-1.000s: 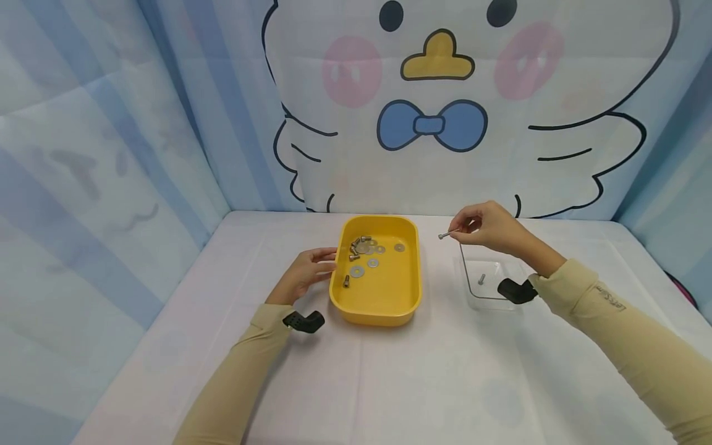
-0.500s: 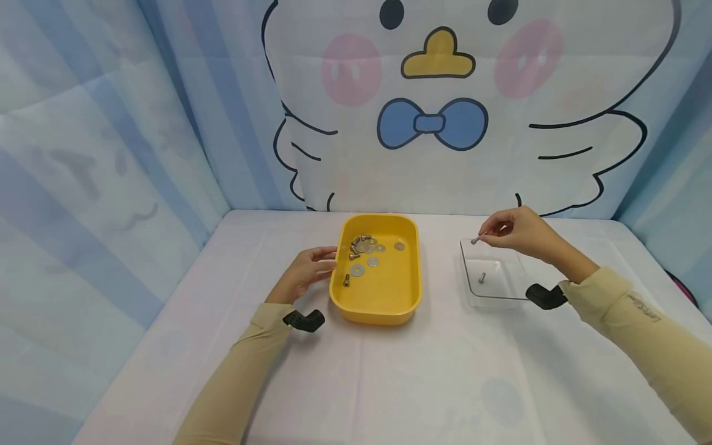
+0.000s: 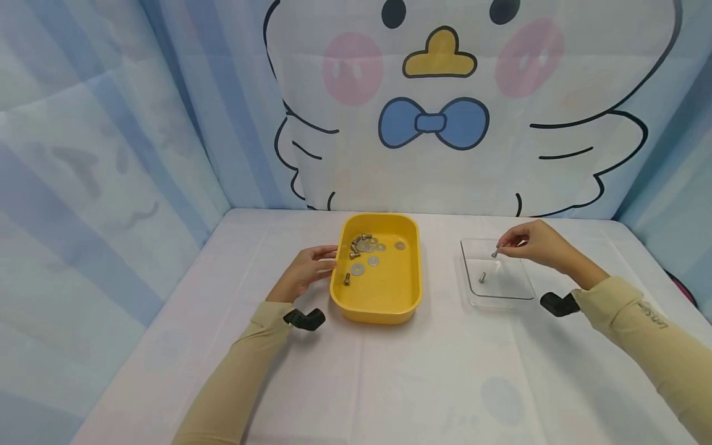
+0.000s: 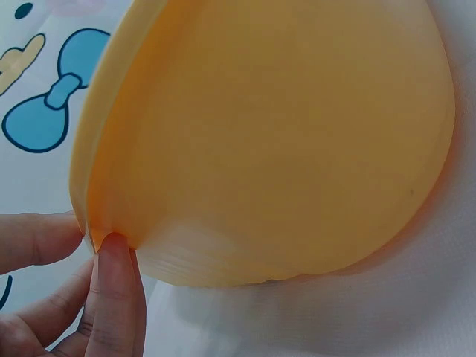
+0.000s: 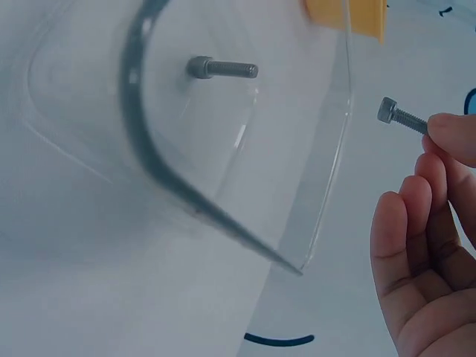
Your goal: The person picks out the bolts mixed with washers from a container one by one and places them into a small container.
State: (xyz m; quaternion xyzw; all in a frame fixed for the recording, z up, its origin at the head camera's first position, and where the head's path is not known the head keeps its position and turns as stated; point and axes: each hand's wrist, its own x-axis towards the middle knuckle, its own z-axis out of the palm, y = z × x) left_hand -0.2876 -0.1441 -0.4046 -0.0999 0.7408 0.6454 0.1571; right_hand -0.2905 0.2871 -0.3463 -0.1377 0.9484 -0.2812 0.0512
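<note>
Between the thumb and fingertips of my right hand [image 3: 535, 246] is a hex socket bolt [image 5: 405, 117], head pointing away from the fingers, above a clear plastic box [image 3: 503, 298]. Another bolt [image 3: 482, 278] lies on the box's floor. My left hand [image 3: 302, 272] touches the left side of a yellow tray [image 3: 389, 300] with fairly straight fingers. In the left wrist view, fingertips [image 4: 115, 256] lie against the tray's outer wall, just under its rim. Several bolts [image 3: 355, 254] and flat washers [image 3: 358, 270] lie inside the tray, mostly toward its back left.
A white cloth [image 3: 411, 377] covers the table. Printed curtains [image 3: 434, 173] stand behind and at both sides. A strip of tablecloth separates the yellow tray from the clear box. A black wrist camera [image 3: 559, 305] sits at the right cuff.
My right hand has carried the bolt rightward from beside the yellow tray, then lowered it over the clear box. The left hand and the tray have stayed put.
</note>
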